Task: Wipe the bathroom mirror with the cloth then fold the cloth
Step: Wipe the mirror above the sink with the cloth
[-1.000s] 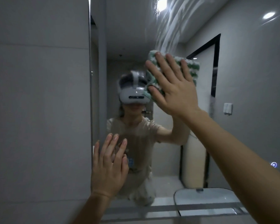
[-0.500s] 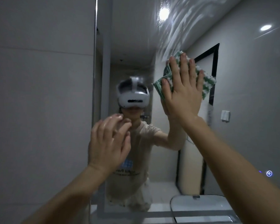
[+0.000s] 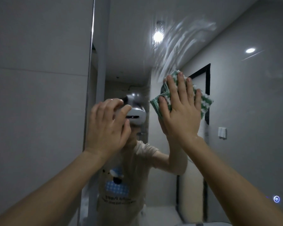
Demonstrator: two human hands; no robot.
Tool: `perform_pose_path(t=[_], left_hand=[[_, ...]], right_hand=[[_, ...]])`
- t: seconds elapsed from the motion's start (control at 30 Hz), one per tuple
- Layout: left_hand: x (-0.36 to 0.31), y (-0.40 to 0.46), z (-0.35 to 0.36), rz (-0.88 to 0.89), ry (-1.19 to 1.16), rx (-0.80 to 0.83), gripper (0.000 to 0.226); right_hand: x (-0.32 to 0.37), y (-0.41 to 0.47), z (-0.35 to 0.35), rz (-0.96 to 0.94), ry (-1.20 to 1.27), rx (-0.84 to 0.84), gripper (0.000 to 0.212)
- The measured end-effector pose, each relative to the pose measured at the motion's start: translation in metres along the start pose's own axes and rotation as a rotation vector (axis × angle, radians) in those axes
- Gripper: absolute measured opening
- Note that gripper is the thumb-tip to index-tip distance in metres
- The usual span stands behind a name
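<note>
A green and white cloth (image 3: 204, 101) is pressed flat against the bathroom mirror (image 3: 243, 111) under my right hand (image 3: 180, 111), whose fingers are spread over it. Wet wipe streaks (image 3: 183, 43) show on the glass above the cloth. My left hand (image 3: 107, 126) is raised to the left of the cloth, fingers loosely curled, holding nothing; whether it touches the glass I cannot tell. The mirror reflects a person wearing a headset, partly hidden behind my left hand.
A grey tiled wall (image 3: 39, 103) borders the mirror's left edge (image 3: 90, 62). A lit touch button (image 3: 276, 199) glows at the mirror's lower right. The reflection shows a dark door frame, a wall switch and ceiling lights.
My right hand slid the cloth rightward across the glass, then a little lower. My left hand rose from the mirror's lower part to headset height and curled its fingers. The view shifted upward.
</note>
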State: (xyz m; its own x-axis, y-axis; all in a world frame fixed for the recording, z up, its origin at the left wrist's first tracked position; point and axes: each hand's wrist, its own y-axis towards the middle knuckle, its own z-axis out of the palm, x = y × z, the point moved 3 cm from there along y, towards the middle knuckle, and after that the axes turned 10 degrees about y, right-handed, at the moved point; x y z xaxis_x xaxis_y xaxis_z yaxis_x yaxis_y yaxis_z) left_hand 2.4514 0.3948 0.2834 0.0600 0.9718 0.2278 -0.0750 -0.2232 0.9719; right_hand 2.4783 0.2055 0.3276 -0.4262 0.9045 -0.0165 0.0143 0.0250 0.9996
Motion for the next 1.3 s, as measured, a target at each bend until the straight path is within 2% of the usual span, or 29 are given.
perform_pose_path(t=[0.1, 0.2, 0.27, 0.43, 0.53, 0.63, 0.77, 0.93, 1.13, 1.2, 1.3], left_hand=[[-0.002, -0.003, 0.001, 0.050, 0.020, -0.020, 0.035], [-0.002, -0.003, 0.002, 0.063, 0.017, -0.056, 0.034], [-0.001, -0.004, 0.002, 0.041, 0.011, -0.065, 0.034], [0.001, -0.002, 0.003, 0.003, 0.015, -0.093, 0.033], [0.001, -0.002, 0.002, -0.004, 0.013, -0.072, 0.034], [0.001, -0.004, 0.002, -0.010, 0.018, -0.029, 0.035], [0.001, -0.004, 0.001, -0.015, 0.008, -0.012, 0.035], [-0.001, -0.003, 0.000, -0.008, 0.008, -0.026, 0.033], [-0.001, -0.004, 0.002, -0.012, 0.011, -0.001, 0.033], [-0.001, -0.004, 0.002, -0.014, 0.003, -0.017, 0.033], [0.000, -0.004, 0.002, -0.008, 0.005, -0.052, 0.033]], right_hand=[[0.015, 0.022, 0.004, 0.130, 0.013, -0.025, 0.058], [0.044, 0.052, 0.014, 0.119, 0.005, 0.033, 0.058], [0.067, 0.069, 0.021, 0.000, 0.010, 0.073, 0.058], [0.110, 0.080, 0.039, -0.449, -0.033, 0.183, 0.056], [0.107, 0.081, 0.037, -0.587, -0.024, 0.247, 0.055], [0.087, 0.085, 0.028, -0.648, -0.035, 0.296, 0.055], [0.036, 0.091, 0.008, -0.509, -0.043, 0.259, 0.057], [-0.020, 0.095, -0.014, -0.221, -0.027, 0.167, 0.060], [0.007, 0.106, -0.005, 0.069, 0.031, 0.065, 0.059], [0.038, 0.114, 0.006, 0.051, 0.034, 0.068, 0.057], [0.094, 0.124, 0.028, -0.129, 0.036, 0.095, 0.057]])
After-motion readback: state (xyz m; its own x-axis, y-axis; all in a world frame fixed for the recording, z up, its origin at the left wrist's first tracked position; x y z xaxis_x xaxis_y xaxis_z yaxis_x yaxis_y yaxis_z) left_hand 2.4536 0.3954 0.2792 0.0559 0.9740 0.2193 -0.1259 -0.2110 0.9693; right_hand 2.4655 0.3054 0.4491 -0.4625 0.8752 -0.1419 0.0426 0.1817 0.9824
